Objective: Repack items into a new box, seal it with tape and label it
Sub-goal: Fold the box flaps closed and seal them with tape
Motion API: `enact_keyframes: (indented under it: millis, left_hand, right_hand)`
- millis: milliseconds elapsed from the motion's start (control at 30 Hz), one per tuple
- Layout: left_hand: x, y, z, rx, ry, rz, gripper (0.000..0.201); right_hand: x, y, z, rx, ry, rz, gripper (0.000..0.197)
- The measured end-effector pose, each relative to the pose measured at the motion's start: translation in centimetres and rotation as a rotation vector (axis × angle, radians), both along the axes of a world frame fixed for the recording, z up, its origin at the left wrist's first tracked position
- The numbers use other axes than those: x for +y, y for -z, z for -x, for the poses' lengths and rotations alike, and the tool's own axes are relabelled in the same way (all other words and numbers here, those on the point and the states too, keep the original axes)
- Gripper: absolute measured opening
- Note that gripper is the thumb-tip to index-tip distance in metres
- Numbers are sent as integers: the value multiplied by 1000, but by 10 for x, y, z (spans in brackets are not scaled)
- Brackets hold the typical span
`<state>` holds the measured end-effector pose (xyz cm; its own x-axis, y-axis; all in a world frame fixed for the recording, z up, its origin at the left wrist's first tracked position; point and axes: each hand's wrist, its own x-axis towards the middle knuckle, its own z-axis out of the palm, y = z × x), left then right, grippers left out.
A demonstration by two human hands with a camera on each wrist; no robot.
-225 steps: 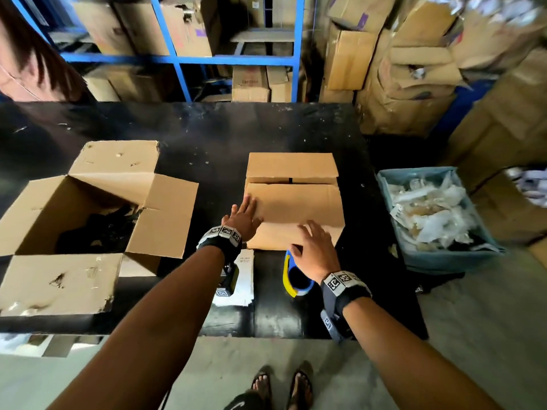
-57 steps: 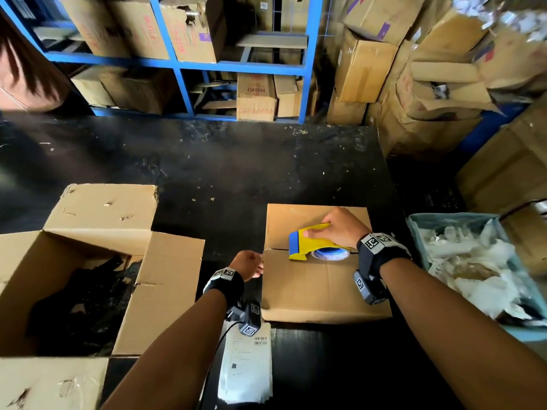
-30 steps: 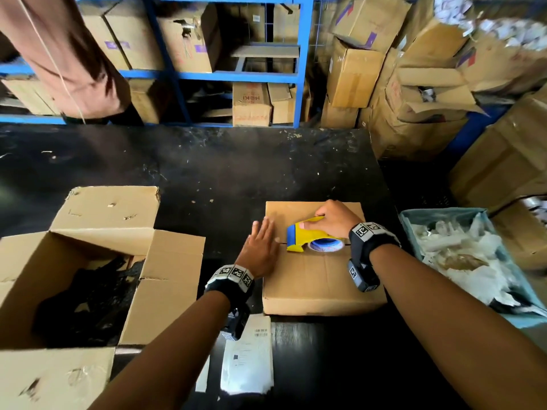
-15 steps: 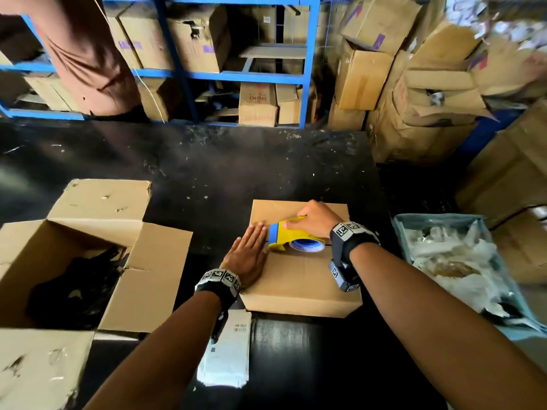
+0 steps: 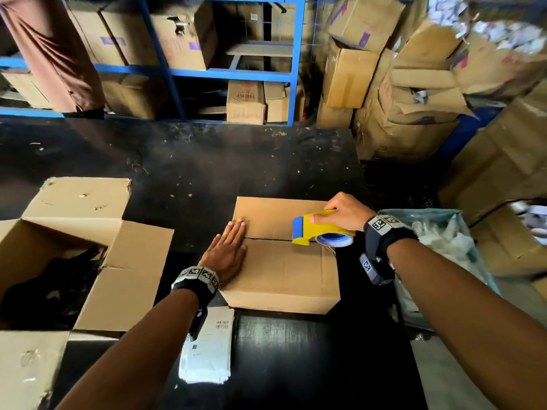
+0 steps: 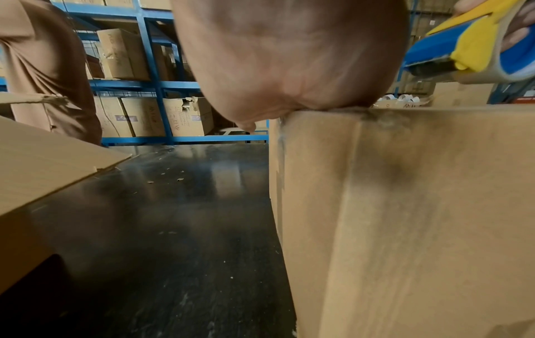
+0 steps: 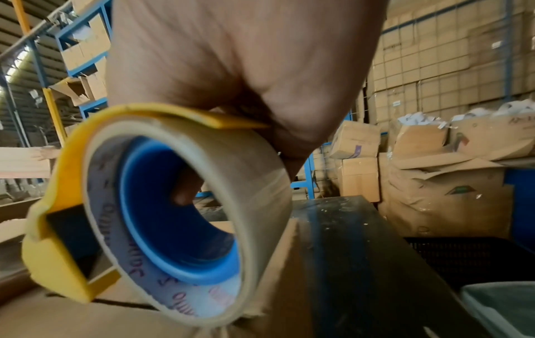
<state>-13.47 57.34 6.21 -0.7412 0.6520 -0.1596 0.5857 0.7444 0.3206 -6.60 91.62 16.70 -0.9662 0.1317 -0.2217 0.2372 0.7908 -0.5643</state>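
A white label sheet (image 5: 207, 350) lies at the near edge of the black counter (image 5: 310, 350), just below the left wrist. Beyond it stands the closed cardboard box (image 5: 284, 276), its two top flaps meeting in a seam across the middle. The left hand (image 5: 226, 253) lies flat, fingers straight, on the box's left end over that seam. The right hand (image 5: 346, 214) grips a yellow-and-blue tape dispenser (image 5: 318, 229) (its clear roll rests on the seam at the box's right end). To the left sits an open carton (image 5: 124, 276) holding dark items, and to the right a bin (image 5: 444, 250) of white packaging. Farther back stand blue shelving (image 5: 293, 72) and stacked cartons.
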Motion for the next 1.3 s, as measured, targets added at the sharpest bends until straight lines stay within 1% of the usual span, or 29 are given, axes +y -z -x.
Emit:
enact_keyframes:
  millis: [200, 400, 500, 567, 633, 667, 767, 833, 967, 1200, 1300]
  left_hand:
    - [1, -3, -1, 3, 6, 21, 61]
    - [3, -3, -2, 17, -2, 30, 61]
    - [5, -3, -4, 79, 2, 112, 64]
    - [13, -4, -10, 134, -37, 193, 71]
    - [29, -5, -20, 133, -73, 222, 77]
    - [39, -4, -26, 123, -57, 211, 77]
    - [70, -2, -39, 82, 68, 162, 80]
    - [81, -3, -42, 70, 94, 155, 84]
    - [85, 0, -47, 158, 194, 124, 73]
    - [82, 8, -46, 190, 149, 72, 73]
    - [82, 10, -46, 194, 137, 67, 73]
  right_hand:
    - [-2, 14, -5, -27, -22, -10, 70]
    - [-9, 12, -5, -57, 14, -43, 62]
    - [-15, 16, 2, -96, 37, -71, 66]
    - [-17, 18, 5, -107, 36, -83, 68]
    - [-18, 19, 6, -107, 38, -86, 68]
    - [-18, 20, 7, -105, 39, -83, 68]
    - [-16, 19, 6, -110, 35, -76, 66]
    - [-15, 19, 7, -113, 27, -80, 63]
    - [-12, 18, 5, -111, 5, -84, 61]
    - [-2, 18, -1, -61, -68, -38, 55]
    - [5, 16, -5, -36, -86, -49, 61]
